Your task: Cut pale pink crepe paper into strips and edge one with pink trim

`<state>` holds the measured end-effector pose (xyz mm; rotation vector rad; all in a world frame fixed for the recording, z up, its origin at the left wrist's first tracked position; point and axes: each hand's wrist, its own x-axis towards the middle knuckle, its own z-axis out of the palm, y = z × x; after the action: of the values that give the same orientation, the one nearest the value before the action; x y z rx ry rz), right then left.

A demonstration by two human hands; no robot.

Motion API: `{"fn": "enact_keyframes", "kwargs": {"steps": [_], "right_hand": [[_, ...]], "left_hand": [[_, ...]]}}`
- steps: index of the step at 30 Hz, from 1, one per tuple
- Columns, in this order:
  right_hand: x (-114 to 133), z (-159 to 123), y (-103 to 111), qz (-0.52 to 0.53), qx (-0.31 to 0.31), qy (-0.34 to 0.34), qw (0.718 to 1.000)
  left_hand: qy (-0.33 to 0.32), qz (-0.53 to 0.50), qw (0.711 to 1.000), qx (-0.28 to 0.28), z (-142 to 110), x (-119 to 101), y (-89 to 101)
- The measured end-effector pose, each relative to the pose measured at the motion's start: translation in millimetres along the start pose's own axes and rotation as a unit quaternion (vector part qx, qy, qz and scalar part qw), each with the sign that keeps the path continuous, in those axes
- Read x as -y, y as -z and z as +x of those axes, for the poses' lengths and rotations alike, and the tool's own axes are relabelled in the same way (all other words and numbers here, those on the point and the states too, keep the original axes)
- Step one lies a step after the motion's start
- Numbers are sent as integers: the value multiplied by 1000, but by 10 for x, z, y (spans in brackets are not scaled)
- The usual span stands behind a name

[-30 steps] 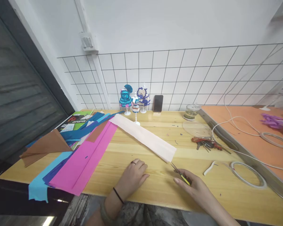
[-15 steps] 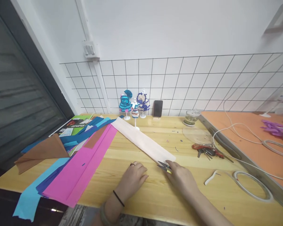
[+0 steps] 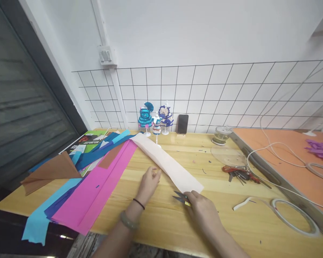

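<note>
Slanting over the wooden table (image 3: pixel 123 211) in the head view, the pale paper strip (image 3: pixel 172 165) is seen with its long way running from the back edge, by the top of the pink paper (image 3: pixel 83 199), toward the front right corner. Its near end is met by the right hand (image 3: pixel 204 211), which is the closer one. The scissors (image 3: pixel 187 204) are gripped there, with the blades spread and pointed toward the table's left edge. From the left hand (image 3: pixel 148 184), the strip lies just beyond the fingers, toward the back edge. Those fingers are curled; whether paper is pinched cannot be told. Half a second ago, the left hand was laid lower, nearer the front edge. Now it has been brought up to the strip, which is more bent than before.
</note>
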<state>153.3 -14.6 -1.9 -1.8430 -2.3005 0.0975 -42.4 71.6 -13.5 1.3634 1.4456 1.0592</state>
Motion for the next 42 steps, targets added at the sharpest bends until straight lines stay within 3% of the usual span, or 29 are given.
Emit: {"fn": "enact_keyframes", "kwargs": {"steps": [2, 6, 10, 14, 18, 26, 34, 37, 39, 42], "right_hand": [[78, -45, -25, 0, 1, 12, 1000], [198, -104, -43, -9, 14, 32, 999], [294, -123, -44, -26, 21, 60, 998], [382, -122, -76, -33, 12, 87, 996], [413, -121, -150, -36, -15, 112, 993], [455, -153, -215, -19, -14, 119, 993], [690, -265, -107, 78, 108, 79, 988], [574, -195, 45, 203, 122, 49, 970], [388, -57, 118, 262, 93, 10, 961], [105, 216, 115, 224, 43, -93, 969]], "left_hand": [[65, -69, 995, -13, 184, -42, 23], [108, -163, 981, -3, 464, -178, 74], [74, -128, 989, 27, 657, -260, -13], [55, -85, 995, 0, 842, -224, -100], [43, -50, 997, -40, 963, -126, 33], [77, 27, 994, -74, 806, 184, 419], [63, 149, 984, -76, 670, 260, 553], [37, 203, 974, -99, 636, 246, 591], [22, 230, 967, -109, 603, 237, 614], [17, 299, 948, -108, 533, 224, 634]]}}
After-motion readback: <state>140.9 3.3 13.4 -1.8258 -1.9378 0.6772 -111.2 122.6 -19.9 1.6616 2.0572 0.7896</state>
